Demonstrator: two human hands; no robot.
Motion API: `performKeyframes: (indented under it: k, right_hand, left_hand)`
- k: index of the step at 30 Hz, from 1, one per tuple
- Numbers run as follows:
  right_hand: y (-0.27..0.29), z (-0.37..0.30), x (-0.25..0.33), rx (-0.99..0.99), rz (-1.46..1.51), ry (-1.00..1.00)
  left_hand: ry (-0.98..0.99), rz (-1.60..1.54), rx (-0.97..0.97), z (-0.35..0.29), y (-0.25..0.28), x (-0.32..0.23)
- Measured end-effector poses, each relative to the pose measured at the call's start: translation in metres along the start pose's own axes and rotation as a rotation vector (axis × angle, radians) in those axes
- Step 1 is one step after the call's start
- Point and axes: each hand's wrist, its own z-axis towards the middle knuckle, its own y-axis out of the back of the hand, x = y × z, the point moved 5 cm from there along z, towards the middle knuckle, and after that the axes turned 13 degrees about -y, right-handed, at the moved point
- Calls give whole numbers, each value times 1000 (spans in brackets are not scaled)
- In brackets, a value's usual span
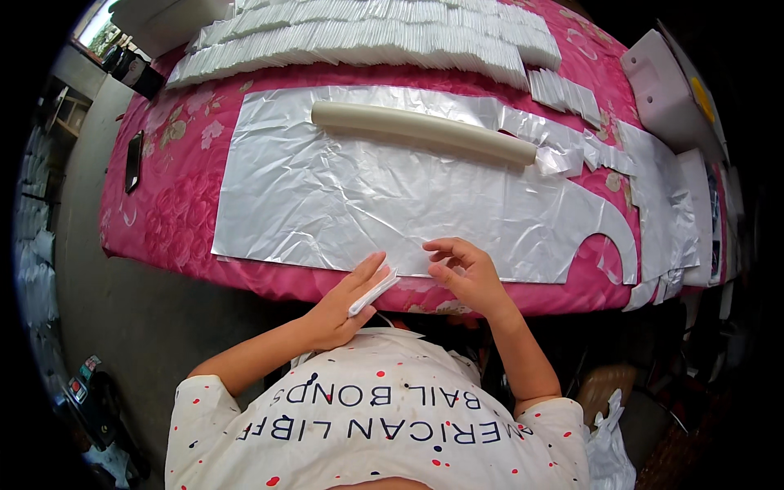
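left hand pinches folded white strip at table edge; right hand loosely curled, empty, on plastic sheet. many folded strips stacked beyond; sheet pile unfolded.

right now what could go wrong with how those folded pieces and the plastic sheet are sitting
1. The left hand pinches a small folded white piece right at the table's near edge; a loose grip could drop it to the floor.
2. The cream tube lies loose on the slick plastic sheet and may roll if the sheet is tugged.
3. The right hand rests on the sheet's edge; dragging it could shift the sheet.
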Motion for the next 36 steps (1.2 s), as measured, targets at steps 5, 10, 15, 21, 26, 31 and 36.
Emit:
performKeyframes:
  k: [5, 10, 15, 21, 26, 31, 36]
  right_hand:
    - [-26, 8, 25, 206, 251, 62]
    - [-18, 12, 10, 157, 383, -111]
    - [19, 14, -20, 64, 498, -105]
    - [150, 32, -23, -319, 468, -93]
    - [294, 56, -4, -826, 332, 158]
    - [391, 86, 47, -1426, -322, 508]
    - [394, 141, 3, -1210, -870, 519]
  left_hand:
    - [119, -679, -368, 18, 8, -9]
    - [238, -566, -433, 25, 5, -2]
    - [221, -541, -446, 27, -3, 26]
    - [193, -407, -427, 52, 14, 23]
    - [208, -319, -397, 70, 19, 26]
    - [190, -217, -326, 96, 24, 29]
    - [106, -98, -254, 127, 30, 22]
